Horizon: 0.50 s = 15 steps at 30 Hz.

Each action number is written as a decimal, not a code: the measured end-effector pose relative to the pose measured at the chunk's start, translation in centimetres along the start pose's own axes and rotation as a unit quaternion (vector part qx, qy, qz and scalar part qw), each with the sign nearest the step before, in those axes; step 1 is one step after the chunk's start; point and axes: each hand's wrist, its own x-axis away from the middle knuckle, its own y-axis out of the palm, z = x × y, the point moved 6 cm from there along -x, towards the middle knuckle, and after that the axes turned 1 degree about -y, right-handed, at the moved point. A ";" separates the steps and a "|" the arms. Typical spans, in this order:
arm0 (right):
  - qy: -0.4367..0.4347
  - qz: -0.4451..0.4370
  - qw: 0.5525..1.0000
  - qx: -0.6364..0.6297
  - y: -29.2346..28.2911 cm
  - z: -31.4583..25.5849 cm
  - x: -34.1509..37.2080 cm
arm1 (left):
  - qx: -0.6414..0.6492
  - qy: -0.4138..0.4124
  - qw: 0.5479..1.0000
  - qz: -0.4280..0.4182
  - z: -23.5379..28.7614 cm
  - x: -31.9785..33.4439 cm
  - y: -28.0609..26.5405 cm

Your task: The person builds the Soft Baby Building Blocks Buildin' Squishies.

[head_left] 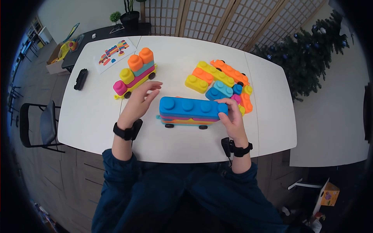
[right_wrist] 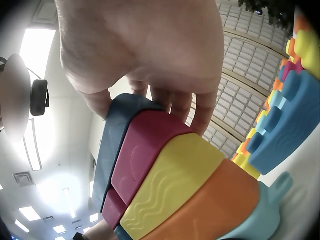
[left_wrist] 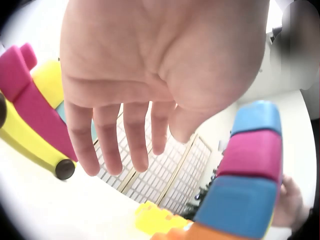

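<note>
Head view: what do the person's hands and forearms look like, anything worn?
Left hand and right hand: ungloved. Dark blue sleeves end on the forearms. Each wrist has a black strap with a boxy black device; thin dark cable below the right one.

Two stacked block vehicles, one sheet

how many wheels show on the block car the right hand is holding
2, both on the near side: one wheel nearer the teal hook, the other wheel nearer the right hand. Any on the far side would be hidden.
</note>
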 end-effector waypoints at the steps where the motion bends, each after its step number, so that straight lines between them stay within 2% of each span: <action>1: -0.001 0.002 1.000 0.002 -0.3 0.0 0.1 | -0.064 -0.007 0.997 -0.044 -0.8 -0.8 0.9; 2: -0.003 0.005 1.000 0.005 -0.5 0.0 0.2 | -0.090 0.061 0.991 -0.074 -0.8 -1.5 1.7; 3: -0.003 0.005 1.000 0.004 -0.8 0.1 0.3 | -0.091 0.061 0.991 -0.075 -1.7 -2.2 2.3; 5: -0.003 0.010 1.000 0.006 -1.3 0.3 0.4 | -0.164 0.188 0.960 -0.123 -1.8 -3.0 4.7; 9: 0.008 0.018 1.000 -0.008 -1.9 0.2 0.8 | -0.158 0.183 0.959 -0.146 -1.7 -3.7 6.5; 11: 0.005 0.019 1.000 -0.005 -2.1 0.2 0.9 | -0.147 0.147 0.958 -0.199 -1.7 -4.0 6.9; 15: 0.006 0.023 1.000 -0.008 -2.0 0.1 0.9 | -0.121 0.156 0.960 -0.199 -1.8 -4.1 7.0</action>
